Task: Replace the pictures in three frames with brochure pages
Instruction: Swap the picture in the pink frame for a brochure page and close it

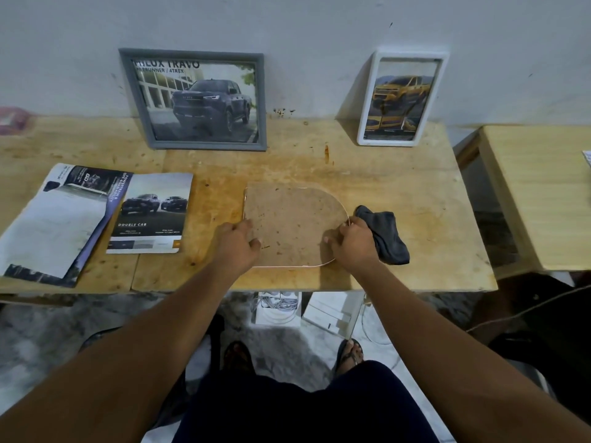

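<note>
An arch-shaped frame point(292, 223) lies face down on the wooden table point(399, 193), its brown backing board up and a thin white rim around it. My left hand point(236, 241) rests on its left edge with the thumb on the board. My right hand point(353, 243) grips the rounded right edge. A grey frame point(195, 99) with a dark pickup page and a white frame point(403, 97) with a yellow pickup page lean on the wall. Two brochure pages lie at the left: a "Double Cab" page point(150, 214) and a larger sheet point(56, 220).
A dark grey cloth point(387, 233) lies just right of my right hand. A second wooden table point(540, 193) stands at the right. Under the table sit a box of cables point(278, 306) and white boxes point(332, 311). My feet are on the floor below.
</note>
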